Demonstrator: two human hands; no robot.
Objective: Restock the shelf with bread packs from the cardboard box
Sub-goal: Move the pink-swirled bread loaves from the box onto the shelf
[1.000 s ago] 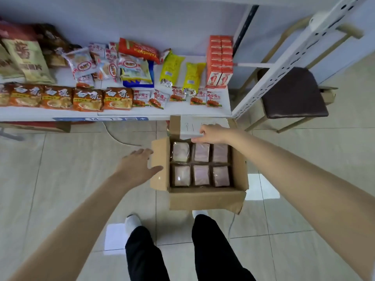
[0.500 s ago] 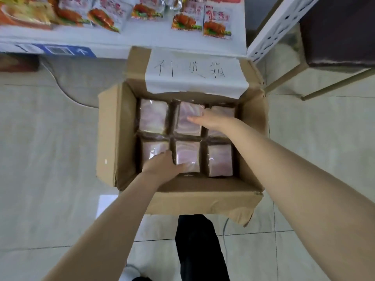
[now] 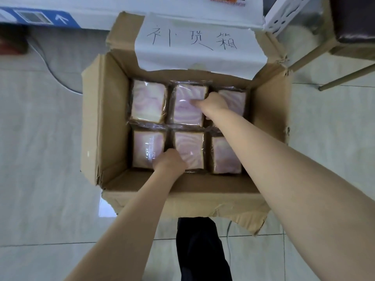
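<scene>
Your right hand (image 3: 211, 104) is down on the far middle bread pack (image 3: 188, 104), fingers (image 3: 195, 102) laid over its top face and the thumb side tucked into the gap toward the far right pack (image 3: 236, 100); looks like a partial grasp, can't tell if it's actually closed on the pack. Your left hand (image 3: 169, 162) sits at the near row, knuckles up, fingers going down into the gap between the near left pack (image 3: 147, 149) and the near middle pack (image 3: 191, 147); fingertips hidden, so I can't tell whether it's gripping either one. All 6 packs are in the cardboard box (image 3: 101, 122), 2 rows of 3, clear wrap, pink swirl faces up, packed tight side by side. Far left pack (image 3: 149, 102) and near right pack (image 3: 226, 157) are untouched. Box sits on the tiled floor (image 3: 40, 159) with flaps open; the far flap carries a white paper label (image 3: 194, 41) with handwritten characters. That far flap is right under the front edge of the white shelf (image 3: 182, 15), where a blue tag (image 3: 40, 17) with an arrow is stuck at the left. A chair (image 3: 351, 33) stands at the shelf's right end. Your dark trouser leg (image 3: 200, 250) is just behind the box's near edge.
</scene>
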